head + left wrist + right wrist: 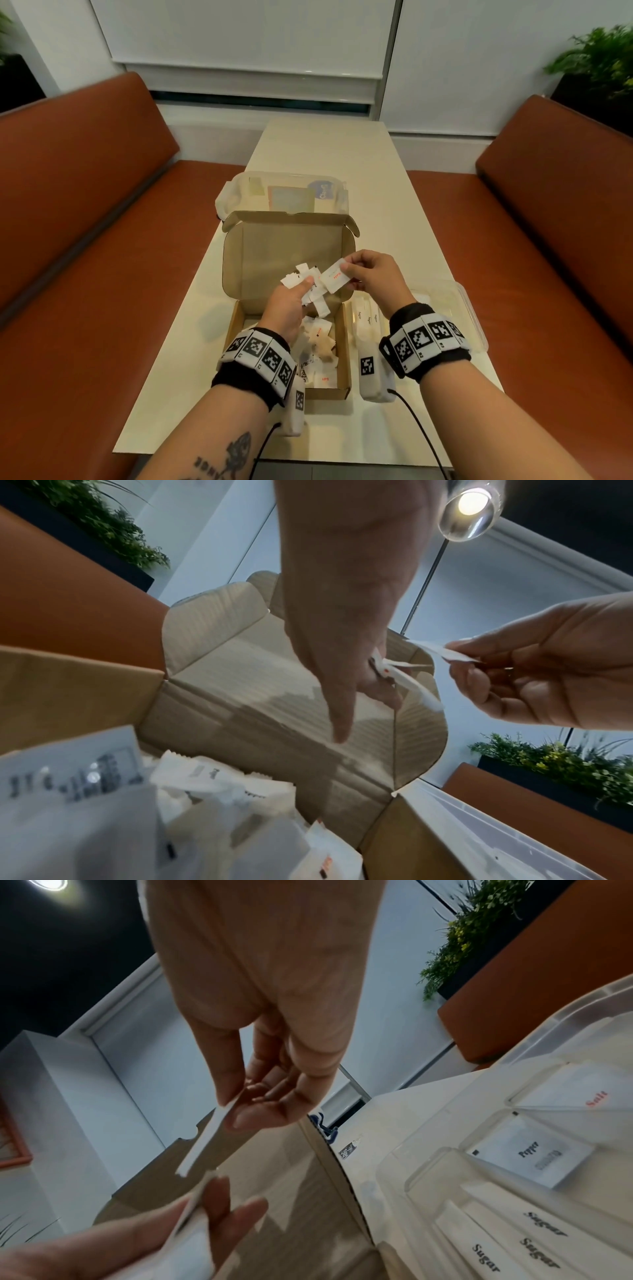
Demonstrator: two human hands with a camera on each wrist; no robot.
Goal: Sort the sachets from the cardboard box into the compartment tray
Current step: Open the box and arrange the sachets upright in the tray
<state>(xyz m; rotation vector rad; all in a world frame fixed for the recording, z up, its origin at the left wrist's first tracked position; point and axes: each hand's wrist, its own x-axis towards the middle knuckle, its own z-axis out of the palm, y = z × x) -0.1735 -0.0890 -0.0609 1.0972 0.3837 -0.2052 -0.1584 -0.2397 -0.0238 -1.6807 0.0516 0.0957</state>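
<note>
Over an open cardboard box [289, 308] on a cream table [342, 161], a person's left hand [286, 313] grips a bunch of white sachets [308, 286] while the right hand [373, 279] pinches 1 sachet with red print [335, 275]. More sachets [317, 356] lie in the box. A clear compartment tray [460, 308] sits just right of the box, a clear lidded container [284, 193] behind it. Orange benches [85, 240] flank the table.

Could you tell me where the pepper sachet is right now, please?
In the right wrist view, the pepper sachet lies in a tray compartment at right, between the salt sachet and the sugar sticks.
</note>
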